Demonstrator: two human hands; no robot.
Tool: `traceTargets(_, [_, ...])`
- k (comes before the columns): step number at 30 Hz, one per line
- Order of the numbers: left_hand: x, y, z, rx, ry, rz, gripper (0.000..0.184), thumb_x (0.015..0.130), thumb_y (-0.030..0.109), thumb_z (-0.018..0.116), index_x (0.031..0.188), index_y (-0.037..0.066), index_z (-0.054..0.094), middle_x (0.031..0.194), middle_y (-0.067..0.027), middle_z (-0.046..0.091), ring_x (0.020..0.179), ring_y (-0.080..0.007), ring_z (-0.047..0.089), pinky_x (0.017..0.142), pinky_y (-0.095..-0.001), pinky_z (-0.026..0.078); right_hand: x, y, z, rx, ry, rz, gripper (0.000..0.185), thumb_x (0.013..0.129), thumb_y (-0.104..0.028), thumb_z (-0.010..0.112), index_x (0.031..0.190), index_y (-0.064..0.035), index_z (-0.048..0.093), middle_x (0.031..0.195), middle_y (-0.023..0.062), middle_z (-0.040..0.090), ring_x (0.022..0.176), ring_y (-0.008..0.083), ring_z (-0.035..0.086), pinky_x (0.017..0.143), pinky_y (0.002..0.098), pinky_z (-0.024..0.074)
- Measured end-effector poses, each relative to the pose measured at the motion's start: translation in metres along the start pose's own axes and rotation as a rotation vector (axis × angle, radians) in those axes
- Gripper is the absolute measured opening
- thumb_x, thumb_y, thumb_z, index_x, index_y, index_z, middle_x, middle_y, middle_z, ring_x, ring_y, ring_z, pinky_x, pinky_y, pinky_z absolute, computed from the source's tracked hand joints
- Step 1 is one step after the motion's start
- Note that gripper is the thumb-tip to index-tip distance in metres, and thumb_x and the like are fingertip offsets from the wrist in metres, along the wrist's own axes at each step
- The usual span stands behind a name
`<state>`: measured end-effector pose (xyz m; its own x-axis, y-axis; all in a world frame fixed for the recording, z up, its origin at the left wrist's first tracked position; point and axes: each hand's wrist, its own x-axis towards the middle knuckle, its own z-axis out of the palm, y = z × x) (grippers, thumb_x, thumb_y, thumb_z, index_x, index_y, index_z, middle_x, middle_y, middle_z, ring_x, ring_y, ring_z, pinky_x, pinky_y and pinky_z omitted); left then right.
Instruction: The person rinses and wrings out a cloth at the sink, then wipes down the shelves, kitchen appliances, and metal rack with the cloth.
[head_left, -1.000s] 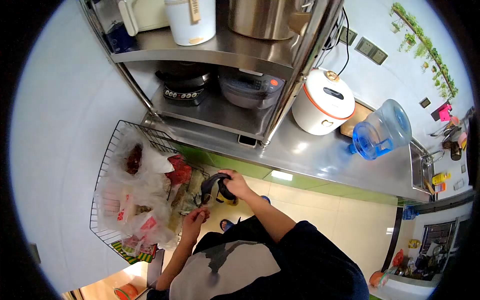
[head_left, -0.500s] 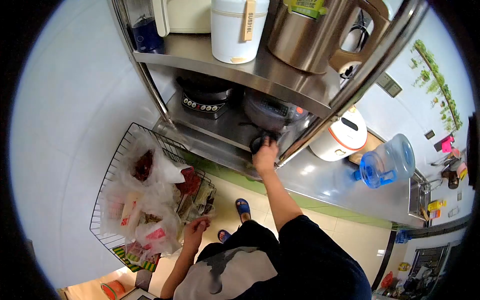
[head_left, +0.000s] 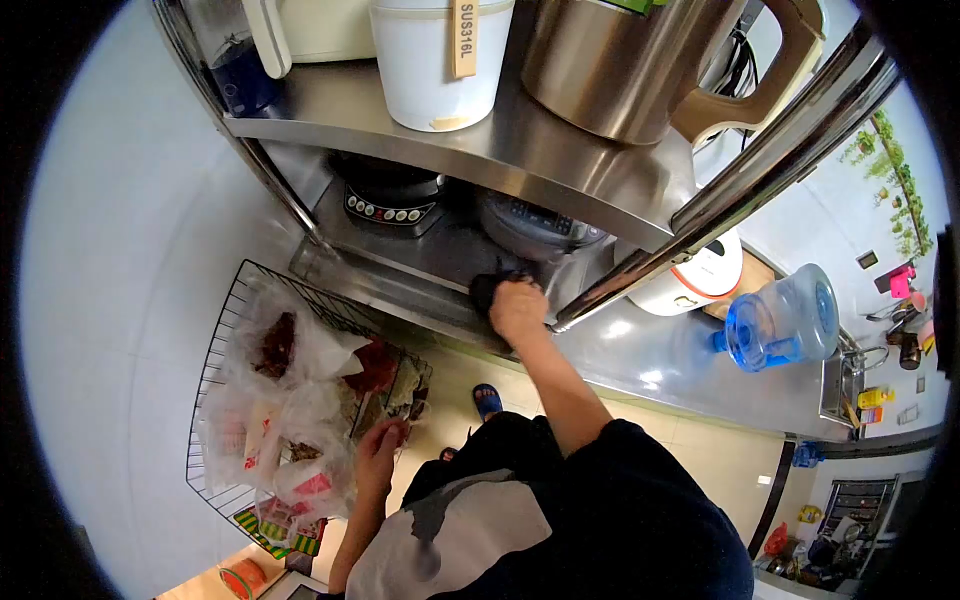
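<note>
My right hand [head_left: 519,308] reaches onto the lower steel shelf [head_left: 400,258], its fingers wrapped round a dark, soft-looking object [head_left: 486,291]. Just behind it on that shelf stand a grey appliance [head_left: 540,230] and a black appliance with a row of buttons [head_left: 390,210]. My left hand [head_left: 379,446] is lower down, beside the right edge of the wire basket [head_left: 196,420], with its fingers drawn together near some clear plastic. Whether it grips anything is too small to make out. Plastic bags [head_left: 300,400] of food fill the basket.
The upper shelf [head_left: 560,170] holds a white container [head_left: 435,70] and a large metal jug [head_left: 610,75]. A shiny post [head_left: 730,190] rises right of my right hand. Beyond it are a white cooker [head_left: 700,275] and a large water bottle [head_left: 785,318] on the counter [head_left: 640,350].
My right hand has moved from beside the basket up to the lower shelf, taking the dark object along. My left hand has stayed near the basket, a little lower. The view has shifted closer to the shelves.
</note>
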<state>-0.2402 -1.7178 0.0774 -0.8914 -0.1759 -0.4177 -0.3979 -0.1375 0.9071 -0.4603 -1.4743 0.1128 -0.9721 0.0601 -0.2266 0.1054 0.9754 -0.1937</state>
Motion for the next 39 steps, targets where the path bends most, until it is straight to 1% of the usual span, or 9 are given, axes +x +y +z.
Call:
traceTargets(7, [0.022, -0.005, 0.007, 0.127, -0.164, -0.030, 0.022, 0.095, 0.010, 0.051, 0.109, -0.004, 0.062, 0.097, -0.0075, 0.065, 0.086, -0.0141, 0.058, 0.080, -0.0264, 0.045, -0.003, -0.015, 0.015, 0.045, -0.054, -0.040, 0.035, 0.083, -0.012, 0.049, 0.109, 0.0101, 0.058, 0.103, 0.0314, 0.063, 0.094, 0.0367, 0.066, 0.079, 0.0422, 0.0541])
traceTargets(9, [0.025, -0.007, 0.011, 0.078, -0.171, -0.048, 0.023, 0.096, 0.010, 0.050, 0.108, -0.005, 0.062, 0.094, -0.0066, 0.064, 0.082, -0.0139, 0.057, 0.077, -0.0261, 0.044, -0.010, -0.019, 0.009, 0.013, -0.121, 0.008, 0.052, 0.088, -0.009, 0.048, 0.135, 0.0103, 0.037, 0.136, 0.0341, 0.039, 0.100, 0.0348, 0.065, 0.080, 0.0428, 0.0540])
traceTargets(12, [0.028, -0.003, 0.009, 0.115, -0.216, 0.004, 0.023, 0.096, 0.011, 0.051, 0.108, -0.005, 0.061, 0.093, -0.0064, 0.063, 0.081, -0.0136, 0.056, 0.076, -0.0264, 0.044, 0.010, -0.003, 0.000, 0.076, -0.102, 0.017, 0.054, 0.090, -0.010, 0.047, 0.138, 0.0095, 0.031, 0.137, 0.0341, 0.038, 0.102, 0.0350, 0.064, 0.079, 0.0438, 0.0541])
traceTargets(16, [0.026, 0.009, 0.010, 0.117, -0.235, -0.005, 0.023, 0.096, 0.012, 0.051, 0.107, -0.005, 0.062, 0.092, -0.0061, 0.063, 0.080, -0.0125, 0.056, 0.074, -0.0261, 0.045, 0.003, -0.021, 0.013, 0.044, -0.176, 0.064, 0.048, 0.093, -0.015, 0.041, 0.136, 0.0063, 0.034, 0.137, 0.0358, 0.036, 0.105, 0.0343, 0.063, 0.081, 0.0424, 0.0535])
traceTargets(17, [0.024, 0.007, 0.010, 0.101, -0.237, -0.037, 0.022, 0.096, 0.011, 0.051, 0.107, -0.005, 0.062, 0.092, -0.0063, 0.063, 0.081, -0.0124, 0.056, 0.074, -0.0264, 0.045, -0.006, -0.023, 0.024, 0.038, 0.063, 0.045, 0.028, 0.089, -0.011, 0.043, 0.111, 0.0053, 0.049, 0.109, 0.0317, 0.060, 0.092, 0.0373, 0.066, 0.076, 0.0434, 0.0542])
traceTargets(23, [0.018, 0.008, 0.006, 0.105, -0.240, -0.044, 0.023, 0.096, 0.011, 0.050, 0.110, -0.004, 0.062, 0.096, -0.0077, 0.064, 0.083, -0.0139, 0.058, 0.076, -0.0278, 0.047, 0.005, -0.016, -0.005, 0.133, -0.012, 0.031, 0.031, 0.088, -0.011, 0.048, 0.115, 0.0044, 0.047, 0.112, 0.0291, 0.058, 0.097, 0.0366, 0.065, 0.081, 0.0432, 0.0533])
traceTargets(31, [0.019, 0.002, -0.003, 0.125, -0.212, -0.016, 0.025, 0.096, 0.012, 0.050, 0.110, -0.004, 0.062, 0.099, -0.0083, 0.066, 0.091, -0.0161, 0.062, 0.083, -0.0302, 0.049, 0.010, -0.010, 0.004, 0.052, -0.105, 0.040, 0.048, 0.093, -0.016, 0.047, 0.131, 0.0095, 0.036, 0.136, 0.0400, 0.033, 0.105, 0.0369, 0.063, 0.074, 0.0394, 0.0554])
traceTargets(33, [0.022, -0.003, -0.007, 0.065, -0.223, -0.064, 0.026, 0.096, 0.014, 0.051, 0.112, -0.004, 0.062, 0.099, -0.0080, 0.066, 0.090, -0.0157, 0.061, 0.083, -0.0301, 0.049, -0.004, -0.023, 0.020, 0.001, 0.103, 0.083, 0.028, 0.089, -0.012, 0.048, 0.112, 0.0029, 0.049, 0.110, 0.0281, 0.061, 0.092, 0.0356, 0.067, 0.075, 0.0423, 0.0547])
traceTargets(39, [0.011, 0.008, -0.002, 0.074, -0.253, -0.021, 0.026, 0.096, 0.015, 0.052, 0.112, -0.004, 0.062, 0.098, -0.0062, 0.066, 0.085, -0.0139, 0.059, 0.081, -0.0275, 0.047, 0.012, -0.007, 0.010, 0.045, 0.026, 0.047, 0.030, 0.092, -0.012, 0.041, 0.116, 0.0046, 0.048, 0.115, 0.0292, 0.058, 0.098, 0.0334, 0.065, 0.080, 0.0421, 0.0537])
